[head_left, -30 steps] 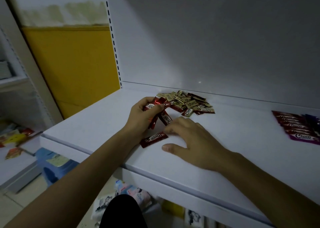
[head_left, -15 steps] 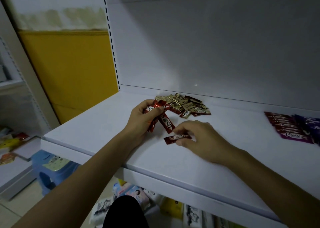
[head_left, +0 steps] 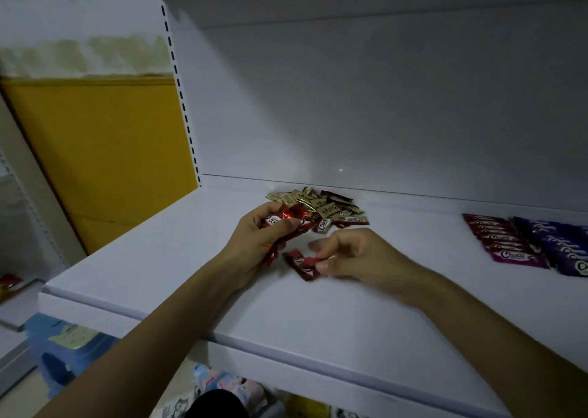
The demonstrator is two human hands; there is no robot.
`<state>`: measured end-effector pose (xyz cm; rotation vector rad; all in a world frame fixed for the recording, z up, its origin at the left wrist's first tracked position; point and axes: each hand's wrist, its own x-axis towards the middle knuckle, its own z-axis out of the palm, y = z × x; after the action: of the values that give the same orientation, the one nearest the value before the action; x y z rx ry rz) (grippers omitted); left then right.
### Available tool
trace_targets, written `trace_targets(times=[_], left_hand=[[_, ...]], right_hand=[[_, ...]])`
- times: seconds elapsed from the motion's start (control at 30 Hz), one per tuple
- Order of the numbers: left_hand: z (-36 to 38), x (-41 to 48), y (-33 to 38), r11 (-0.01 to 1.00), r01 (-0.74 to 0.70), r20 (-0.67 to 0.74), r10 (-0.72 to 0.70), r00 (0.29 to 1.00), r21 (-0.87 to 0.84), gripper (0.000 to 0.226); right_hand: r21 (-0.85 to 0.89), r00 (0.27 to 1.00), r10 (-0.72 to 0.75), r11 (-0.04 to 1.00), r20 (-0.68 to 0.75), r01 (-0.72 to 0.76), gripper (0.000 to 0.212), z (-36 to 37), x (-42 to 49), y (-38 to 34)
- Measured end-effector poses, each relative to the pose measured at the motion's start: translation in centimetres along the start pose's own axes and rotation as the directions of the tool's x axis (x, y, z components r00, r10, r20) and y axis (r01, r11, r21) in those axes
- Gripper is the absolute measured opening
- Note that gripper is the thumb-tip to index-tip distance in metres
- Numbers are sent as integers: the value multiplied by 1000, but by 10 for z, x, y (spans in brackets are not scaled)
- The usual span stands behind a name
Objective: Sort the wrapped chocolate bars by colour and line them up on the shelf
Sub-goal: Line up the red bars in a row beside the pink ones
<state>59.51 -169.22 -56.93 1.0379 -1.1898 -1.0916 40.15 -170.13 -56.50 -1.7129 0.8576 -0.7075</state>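
- Head view: white shelf (head_left: 152, 268) spans the frame, with both forearms reaching over its front edge.
- Far right on the shelf, maroon bars (head_left: 496, 242) and purple bars (head_left: 553, 246) lie in overlapping rows, side by side.
- Left hand (head_left: 254, 246) rests on the shelf, fingers and thumb curled round a bundle of red bars (head_left: 288, 217).
- Right hand (head_left: 362, 255) is just beside it, thumb and forefinger pinching one end of a single red bar (head_left: 299, 265) lying on the shelf; motion blur hides the finer grip.
- Loose pile of gold bars (head_left: 327, 209) sits near the back wall, behind both hands.
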Motion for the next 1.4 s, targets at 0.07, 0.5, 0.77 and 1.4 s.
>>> trace_targets(times=[0.07, 0.5, 0.77, 1.4], left_hand=[[2, -1, -1, 1000, -23, 27, 23, 999, -4, 15], [5, -6, -5, 996, -89, -106, 88, 991, -7, 16], [9, 0, -3, 997, 46, -299, -62, 952, -60, 15], [164, 78, -30, 748, 373, 155, -348, 925, -549, 70]], right_hand=[[-67, 997, -73, 995, -17, 72, 17, 10, 5, 1], [-821, 916, -398, 540, -57, 183, 23, 36, -1, 3], [-618, 836, -345, 786, -426, 10, 25, -4, -2, 2], [-479, 602, -299, 863, -740, -160, 9, -52, -2, 24]])
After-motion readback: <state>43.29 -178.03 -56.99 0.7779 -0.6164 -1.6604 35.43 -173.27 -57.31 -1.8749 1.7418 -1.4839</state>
